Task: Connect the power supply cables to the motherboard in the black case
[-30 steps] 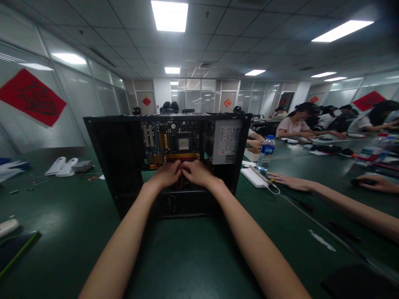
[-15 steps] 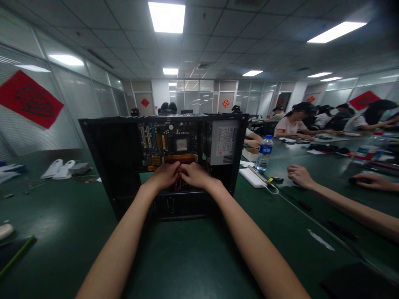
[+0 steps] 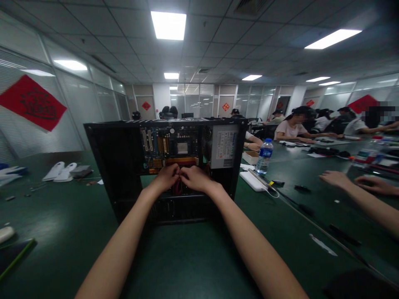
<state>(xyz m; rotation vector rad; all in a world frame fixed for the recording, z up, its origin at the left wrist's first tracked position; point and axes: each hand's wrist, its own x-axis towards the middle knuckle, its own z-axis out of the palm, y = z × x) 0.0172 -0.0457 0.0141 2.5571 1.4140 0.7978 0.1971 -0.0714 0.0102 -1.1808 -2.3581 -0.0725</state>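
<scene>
- The left hand (image 3: 166, 177) and the right hand (image 3: 195, 178) meet knuckle to knuckle, with both sets of fingers curled in tight and the fingertips touching at the middle. What they pinch between them is hidden behind the fingers.
- A bunch of red wires (image 3: 177, 187) shows just under the spot where the hands meet and hangs downward from it. I cannot tell whether the fingers grip these wires.
- Both hands are about equally near to that spot, the left coming in from its side and the right from the other, straight ahead of the person.
- Just above the knuckles lies the lower edge of the motherboard (image 3: 170, 145). Its orange and yellow slots run left to right, across the line of the forearms.
- The board stands upright inside a black computer case (image 3: 107, 166), whose open side faces the person. A grey power supply (image 3: 225, 145) sits to the right of the board.
- The case rests on a green table (image 3: 68, 220).
- To the right are a water bottle (image 3: 264, 156) and a white flat box (image 3: 253, 181). Further right are a co-worker's hands (image 3: 335, 178), well apart from the case.
</scene>
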